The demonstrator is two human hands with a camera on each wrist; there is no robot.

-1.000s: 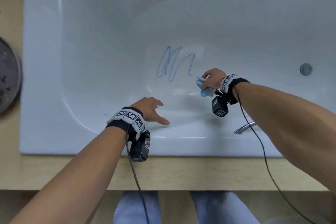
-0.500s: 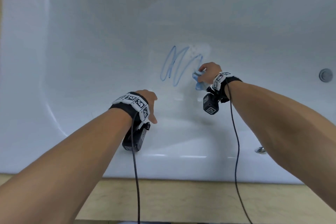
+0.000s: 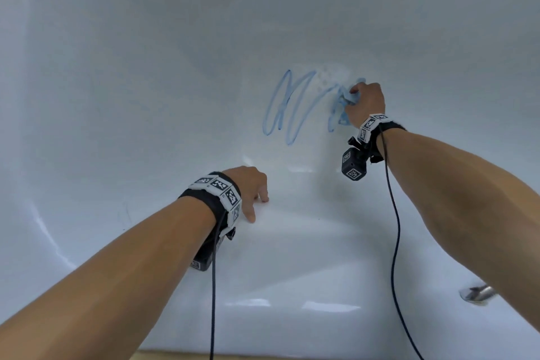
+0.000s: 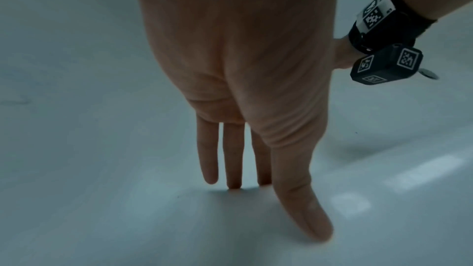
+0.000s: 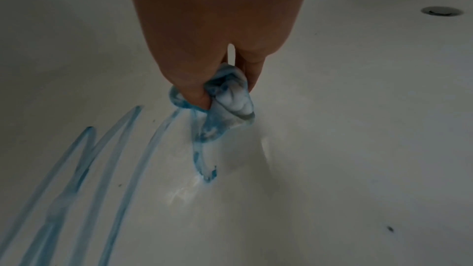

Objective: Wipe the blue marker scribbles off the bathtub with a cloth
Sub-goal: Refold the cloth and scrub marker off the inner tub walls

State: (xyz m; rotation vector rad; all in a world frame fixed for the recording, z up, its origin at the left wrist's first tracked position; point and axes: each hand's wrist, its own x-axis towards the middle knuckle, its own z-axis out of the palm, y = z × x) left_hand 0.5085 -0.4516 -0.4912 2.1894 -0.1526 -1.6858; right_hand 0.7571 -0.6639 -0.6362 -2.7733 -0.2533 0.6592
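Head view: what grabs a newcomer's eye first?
The blue marker scribbles looping across the white bathtub floor, just right of centre, stand out most. At their right edge the right hand grips a crumpled, blue-stained cloth against the strokes. Lower and nearer, the left hand rests on the tub floor, fingers straight, holding nothing.
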